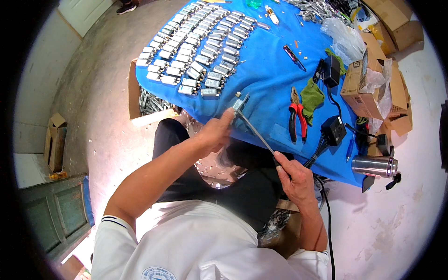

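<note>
A table under a blue cloth (268, 70) fills the upper middle, with the person's legs tucked below its near edge. On its right side, an open cardboard box (353, 87) stands against a clear plastic bag (343, 37). Rows of small metal casings (187, 52) cover the table's left half, the nearest lying just beyond the work. A steel flask (371, 165) lies on its side at the near right corner. Closer in, a black power box (333, 130) trails cables toward the person; red-handled pliers (292, 112) and a green rag (312, 97) lie side by side, right of the work and apart from it.

The right hand (296, 179) has its fingers closed around the near end of a thin metal rod (255, 131). The rod's long axis runs diagonally, its far end pointing up and left to a small metal piece (238, 103) at the cloth's near edge. The left hand (215, 133) sets its index fingertip against that piece, other fingers curled; whether the thumb pinches it, I cannot tell. The piece's own long axis is too small to read.
</note>
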Available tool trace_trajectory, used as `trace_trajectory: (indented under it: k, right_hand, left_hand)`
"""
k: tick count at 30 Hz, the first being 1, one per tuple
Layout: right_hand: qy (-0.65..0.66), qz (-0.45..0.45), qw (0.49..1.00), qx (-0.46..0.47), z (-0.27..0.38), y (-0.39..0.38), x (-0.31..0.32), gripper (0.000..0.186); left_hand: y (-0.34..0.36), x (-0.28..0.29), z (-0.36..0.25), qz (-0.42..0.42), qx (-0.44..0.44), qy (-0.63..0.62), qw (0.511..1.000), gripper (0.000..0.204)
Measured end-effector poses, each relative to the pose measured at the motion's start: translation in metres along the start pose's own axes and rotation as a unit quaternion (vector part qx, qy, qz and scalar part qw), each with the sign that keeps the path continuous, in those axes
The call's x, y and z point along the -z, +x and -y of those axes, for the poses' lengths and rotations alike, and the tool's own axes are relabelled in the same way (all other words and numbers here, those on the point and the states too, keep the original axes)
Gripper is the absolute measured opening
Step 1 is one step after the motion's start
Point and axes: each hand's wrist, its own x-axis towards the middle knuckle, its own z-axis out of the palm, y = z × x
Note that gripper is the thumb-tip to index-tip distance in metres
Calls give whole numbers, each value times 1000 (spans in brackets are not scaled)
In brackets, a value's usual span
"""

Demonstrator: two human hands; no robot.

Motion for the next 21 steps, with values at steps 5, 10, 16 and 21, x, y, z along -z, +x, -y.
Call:
trace_trajectory:
  k: [5,10,16,21]
  right_hand:
    - [4,-10,1000,-17,3,0,-13,38]
    - [31,-7,999,-40,2,-4,-17,38]
    - [63,9,995,-80,13,-11,-7,38]
    - [65,19,994,-84,22,-15,-3,38]
  left_hand:
    - [0,1,-1,6,7,1,1000,62]
    - [2,0,-1,5,19,-12,1000,62]
    - [4,-1,2,-4,13,-26,1000,62]
    - [2,-4,1,-18,9,-29,999,62]
